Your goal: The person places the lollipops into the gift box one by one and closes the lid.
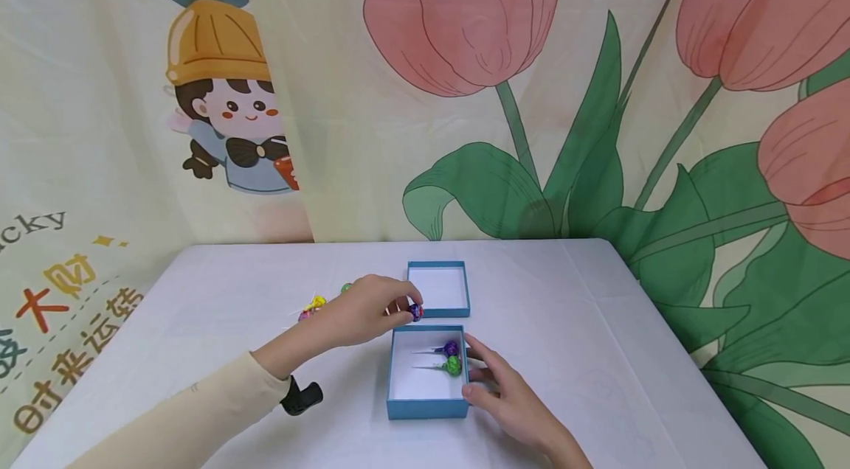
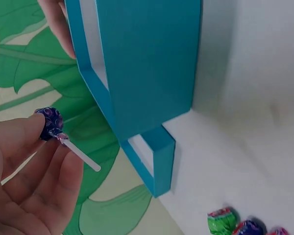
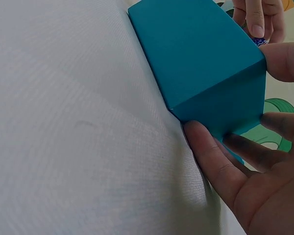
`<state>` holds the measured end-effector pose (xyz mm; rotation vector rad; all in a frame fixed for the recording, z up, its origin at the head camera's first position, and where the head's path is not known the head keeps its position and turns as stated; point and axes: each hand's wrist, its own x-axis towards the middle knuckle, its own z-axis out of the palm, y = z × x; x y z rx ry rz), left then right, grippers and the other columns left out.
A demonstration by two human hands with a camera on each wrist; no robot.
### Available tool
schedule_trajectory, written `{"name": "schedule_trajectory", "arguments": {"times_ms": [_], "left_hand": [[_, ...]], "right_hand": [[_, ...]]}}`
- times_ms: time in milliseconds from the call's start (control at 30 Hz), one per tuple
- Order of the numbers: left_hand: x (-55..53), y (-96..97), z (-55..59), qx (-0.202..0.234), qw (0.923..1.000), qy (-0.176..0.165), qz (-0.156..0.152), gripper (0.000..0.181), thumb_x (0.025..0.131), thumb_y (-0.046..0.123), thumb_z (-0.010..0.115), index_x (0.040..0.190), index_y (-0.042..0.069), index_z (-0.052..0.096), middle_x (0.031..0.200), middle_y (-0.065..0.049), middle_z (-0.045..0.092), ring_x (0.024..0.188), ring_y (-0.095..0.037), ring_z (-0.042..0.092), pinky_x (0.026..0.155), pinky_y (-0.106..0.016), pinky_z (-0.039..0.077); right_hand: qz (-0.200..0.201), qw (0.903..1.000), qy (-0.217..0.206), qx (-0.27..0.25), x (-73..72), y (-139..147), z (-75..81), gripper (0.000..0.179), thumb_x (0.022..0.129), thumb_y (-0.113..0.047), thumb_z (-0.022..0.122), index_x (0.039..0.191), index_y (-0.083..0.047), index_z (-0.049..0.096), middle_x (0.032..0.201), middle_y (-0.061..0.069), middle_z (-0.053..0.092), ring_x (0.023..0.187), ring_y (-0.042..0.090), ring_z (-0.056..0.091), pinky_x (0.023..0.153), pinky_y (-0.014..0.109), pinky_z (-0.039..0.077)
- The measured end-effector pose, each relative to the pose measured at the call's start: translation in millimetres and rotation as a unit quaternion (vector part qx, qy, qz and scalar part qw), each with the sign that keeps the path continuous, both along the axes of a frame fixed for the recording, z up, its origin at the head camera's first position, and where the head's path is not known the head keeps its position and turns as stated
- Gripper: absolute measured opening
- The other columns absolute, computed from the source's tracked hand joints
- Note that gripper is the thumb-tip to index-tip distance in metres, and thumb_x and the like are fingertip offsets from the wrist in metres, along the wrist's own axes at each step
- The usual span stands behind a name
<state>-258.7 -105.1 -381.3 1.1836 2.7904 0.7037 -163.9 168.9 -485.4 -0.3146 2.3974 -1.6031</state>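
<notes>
The table (image 1: 564, 336) is holding up a blue box (image 1: 427, 410), with a tray (image 1: 468, 292) behind it. The right hand (image 1: 513, 397), fingers spread, is touching the box's side. The left hand (image 1: 368, 310) is pinching a lolly (image 1: 417, 313) near the box's far edge. Two lollies (image 1: 453, 366) are lying inside.

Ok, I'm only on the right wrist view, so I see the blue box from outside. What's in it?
Observer: Inside the blue box, the head view shows a purple lollipop and a green lollipop, heads towards the right wall.

Operator: Thanks. By the left hand I get just a sliver of something dark blue. What is it?

Observer: The left wrist view shows it's a wrapped lollipop, pinched at its head, with its white stick jutting free.
</notes>
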Motion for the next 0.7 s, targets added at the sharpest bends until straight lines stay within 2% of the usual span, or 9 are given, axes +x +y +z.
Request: {"name": "schedule_trajectory", "arguments": {"times_ms": [133, 433, 700], "left_hand": [[6.7, 7.2, -2.1, 0.003, 0.9998, -0.019, -0.003, 0.019, 0.098, 0.014, 0.078, 0.117, 0.015, 0.075, 0.092, 0.008, 0.073, 0.08, -0.007, 0.062, 0.071, -0.02, 0.056], [16.4, 21.6, -9.8, 0.006, 0.9986, -0.042, -0.032, 0.021, 0.098, 0.016, 0.078, 0.12, 0.014, 0.076, 0.089, 0.01, 0.072, 0.078, -0.005, 0.06, 0.071, -0.02, 0.055], [22.4, 35.3, -18.5, 0.018, 0.9951, -0.065, -0.073, 0.021, 0.099, 0.015, 0.077, 0.12, 0.01, 0.076, 0.092, 0.009, 0.074, 0.078, 0.0, 0.06, 0.072, -0.018, 0.055]], "right_hand": [[0.003, 1.0, -0.004, -0.002, -0.3, 0, -0.4, 0.075, 0.104, -0.036, 0.068, 0.168, -0.025, 0.031, 0.164, 0.02, 0.042, 0.135, 0.037, 0.059, 0.109, 0.061, 0.05], [0.008, 1.0, -0.005, -0.001, -1.1, 1, 0.1, 0.075, 0.104, -0.036, 0.068, 0.169, -0.025, 0.031, 0.164, 0.02, 0.042, 0.135, 0.037, 0.059, 0.109, 0.061, 0.051], [0.014, 0.9999, -0.003, -0.009, -1.7, 2, -2.1, 0.074, 0.105, -0.035, 0.066, 0.169, -0.028, 0.029, 0.165, 0.018, 0.041, 0.136, 0.036, 0.058, 0.108, 0.06, 0.051]]}}
